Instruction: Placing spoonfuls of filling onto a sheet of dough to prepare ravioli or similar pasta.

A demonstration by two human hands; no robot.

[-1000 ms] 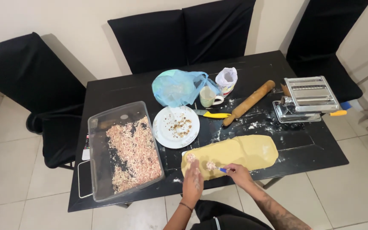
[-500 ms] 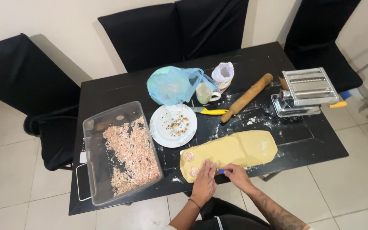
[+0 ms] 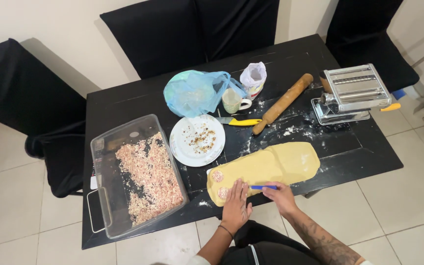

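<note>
Left hand point(image 3: 236, 206): open and flat, pressing on the yellow dough point(image 3: 266, 169).
Right hand point(image 3: 280, 196): closed around a small blue tool point(image 3: 263, 187), touching the dough.
Dough: lying flat at the near edge of the black desk point(image 3: 123, 103).
Near it: white plate point(image 3: 197, 141), rolling pin point(image 3: 283, 103).

The dough sheet point(image 3: 271, 167) is matt, smooth and pale yellow on a black, flour-dusted wooden table point(image 3: 359, 152). The pasta machine point(image 3: 352, 93) is shiny metal; the rolling pin point(image 3: 283, 104) is plain wood; the container point(image 3: 138, 174) is clear plastic.

Bright even indoor light, soft shadows, sharp focus, slight wide-angle distortion.
</note>
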